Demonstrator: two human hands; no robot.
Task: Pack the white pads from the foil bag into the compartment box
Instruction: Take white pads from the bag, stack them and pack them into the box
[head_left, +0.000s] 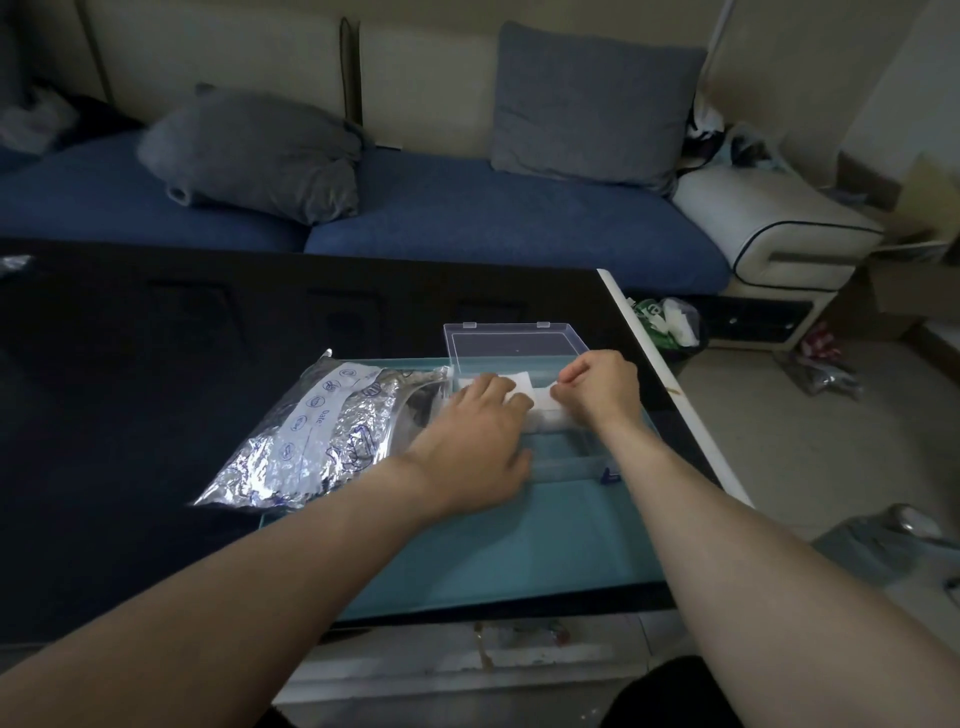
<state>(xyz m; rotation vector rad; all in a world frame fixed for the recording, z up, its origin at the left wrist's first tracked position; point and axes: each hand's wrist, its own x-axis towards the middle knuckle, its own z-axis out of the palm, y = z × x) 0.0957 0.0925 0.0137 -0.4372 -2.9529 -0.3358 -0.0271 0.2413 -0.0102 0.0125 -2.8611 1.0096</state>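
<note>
A crinkled foil bag (322, 436) lies at the left on the dark glossy table (130, 389), its mouth turned toward the box and its near corner overlapping the teal mat (493, 551) that covers the table's right part. A white label strip with blue printed symbols runs along the bag's length.

Just right of the bag, the left hand (475, 441) reaches forward over the near half of the clear plastic compartment box (561, 457), palm down. Its fingers lie fairly straight and press on the white pads (524, 387) that sit in the box's far compartments (the fingertips themselves are partly lost against the white). The thumb rests near a divider in the box's near part, where the compartments show only the teal of the mat through the clear plastic.

The box's transparent lid (514, 345) is open and lies flat behind it, hinged at the far edge, with two small clasps on its far rim.

To the right, the right hand (597, 387) is curled over the right end of the pads, its thumb and forefinger pinching the edge of one pad in the far right compartment. A small blue latch (609, 475) shows on the box's near wall.

Beyond the table stands a blue sofa (467, 213) with grey cushions.
</note>
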